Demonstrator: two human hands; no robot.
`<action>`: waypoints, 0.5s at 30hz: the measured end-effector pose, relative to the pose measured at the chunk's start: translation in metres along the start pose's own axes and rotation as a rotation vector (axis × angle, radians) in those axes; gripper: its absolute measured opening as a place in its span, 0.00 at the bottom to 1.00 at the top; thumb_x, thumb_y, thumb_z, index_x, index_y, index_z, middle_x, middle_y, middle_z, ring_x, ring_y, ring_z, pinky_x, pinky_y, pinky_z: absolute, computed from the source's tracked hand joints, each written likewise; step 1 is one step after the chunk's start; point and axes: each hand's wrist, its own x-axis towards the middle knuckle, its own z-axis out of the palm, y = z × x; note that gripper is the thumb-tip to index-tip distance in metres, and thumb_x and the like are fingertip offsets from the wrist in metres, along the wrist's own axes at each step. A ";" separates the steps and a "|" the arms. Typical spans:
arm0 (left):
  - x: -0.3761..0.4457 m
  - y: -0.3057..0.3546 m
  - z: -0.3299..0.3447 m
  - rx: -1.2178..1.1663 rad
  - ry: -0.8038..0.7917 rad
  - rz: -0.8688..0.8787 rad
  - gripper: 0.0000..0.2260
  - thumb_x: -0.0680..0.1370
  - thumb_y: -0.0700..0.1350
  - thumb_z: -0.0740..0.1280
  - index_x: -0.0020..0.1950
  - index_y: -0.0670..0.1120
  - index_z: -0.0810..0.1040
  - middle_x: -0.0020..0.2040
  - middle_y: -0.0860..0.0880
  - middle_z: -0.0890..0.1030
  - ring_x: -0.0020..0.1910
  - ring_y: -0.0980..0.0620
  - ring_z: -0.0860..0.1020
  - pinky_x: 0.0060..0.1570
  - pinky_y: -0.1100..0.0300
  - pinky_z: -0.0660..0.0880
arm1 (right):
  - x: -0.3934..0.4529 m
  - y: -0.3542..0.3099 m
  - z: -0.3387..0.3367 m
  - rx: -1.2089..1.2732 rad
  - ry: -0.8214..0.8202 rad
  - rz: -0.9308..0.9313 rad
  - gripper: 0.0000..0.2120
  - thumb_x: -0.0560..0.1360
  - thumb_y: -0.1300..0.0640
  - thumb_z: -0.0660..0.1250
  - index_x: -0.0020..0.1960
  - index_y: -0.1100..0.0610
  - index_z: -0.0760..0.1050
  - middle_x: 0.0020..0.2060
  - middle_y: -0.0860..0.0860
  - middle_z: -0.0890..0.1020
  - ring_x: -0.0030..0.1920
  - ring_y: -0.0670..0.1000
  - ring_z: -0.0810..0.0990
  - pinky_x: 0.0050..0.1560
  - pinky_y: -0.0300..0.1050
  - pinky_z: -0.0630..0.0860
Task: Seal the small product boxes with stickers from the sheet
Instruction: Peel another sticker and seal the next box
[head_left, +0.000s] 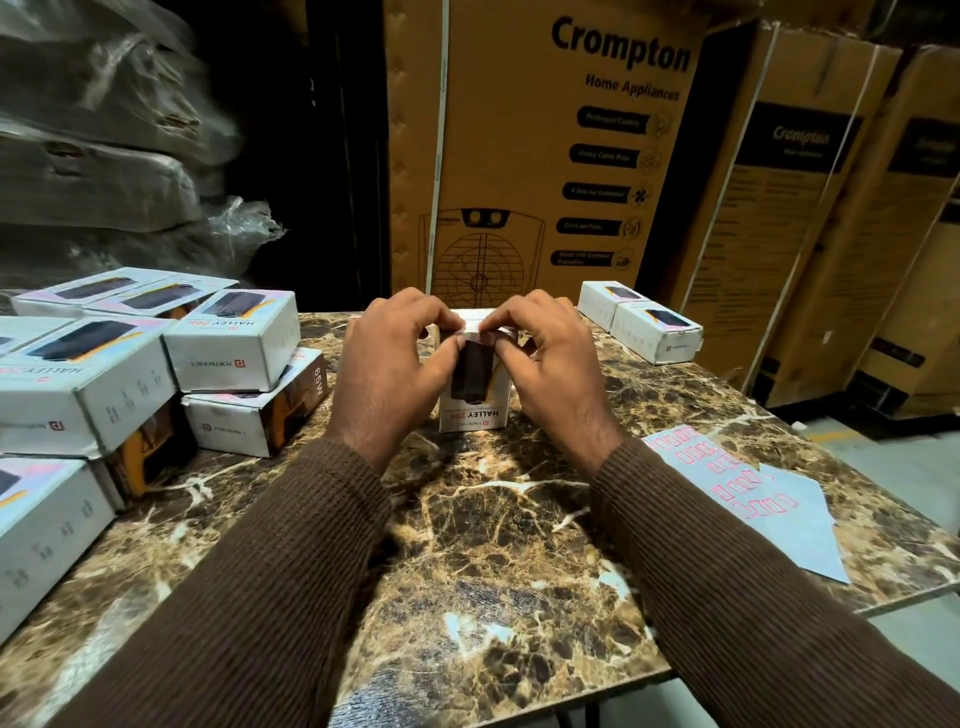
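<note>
Behind your table stand tall Crompton cartons (545, 156), brown cardboard with a fan grille drawn low on the front one, and to their left a heap of plastic-wrapped bundles (104, 145) in the dark. Your marble-patterned table (493, 545) fills the lower view, brown with pale veins.

On your left side of it sits a stack of white Portronics boxes (124, 374), piled two high in places, some lying flat and one tilted on another. At the far right corner of the table two more white boxes (641, 319) lie side by side, touching.

The sticker sheet (753, 499) lies flat near the right edge, pale blue with rows of pink-outlined stickers toward its far end; several rows show gaps.

The box you are working on, a Halley 20K box (472, 395), stands upright on end at the middle of the table, well apart from the piles on either side, its printed face toward you.

Your left hand (387, 364) curls round the box's left upper edge, thumb and fingertips pinching at the top. Your right hand (550, 358) mirrors it on the right, fingers bent over the top corner. Between your two thumbs, at the top front edge, a small clear sticker (475, 335) lies across the flap; you cannot tell how fully it is pressed down. Brown ribbed sleeves (270, 597) cover both forearms.
</note>
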 end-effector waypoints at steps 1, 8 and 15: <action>0.000 0.000 0.000 0.001 0.002 0.001 0.05 0.79 0.50 0.72 0.53 0.51 0.83 0.50 0.57 0.80 0.51 0.52 0.77 0.54 0.42 0.78 | 0.000 0.000 0.000 0.000 0.002 0.000 0.03 0.79 0.58 0.71 0.52 0.52 0.82 0.47 0.44 0.79 0.53 0.48 0.73 0.50 0.34 0.65; -0.001 -0.002 0.001 -0.007 0.003 0.019 0.06 0.80 0.49 0.72 0.54 0.49 0.84 0.51 0.55 0.81 0.52 0.52 0.78 0.53 0.45 0.79 | -0.002 0.003 0.001 -0.004 0.016 -0.005 0.03 0.80 0.52 0.71 0.54 0.50 0.80 0.49 0.43 0.80 0.53 0.46 0.75 0.50 0.28 0.63; -0.002 -0.004 -0.002 -0.073 0.030 0.017 0.12 0.79 0.43 0.74 0.62 0.47 0.84 0.58 0.53 0.84 0.56 0.55 0.79 0.57 0.49 0.80 | -0.002 0.008 -0.003 0.142 0.043 0.014 0.07 0.79 0.59 0.71 0.55 0.51 0.78 0.52 0.44 0.78 0.53 0.41 0.77 0.46 0.34 0.78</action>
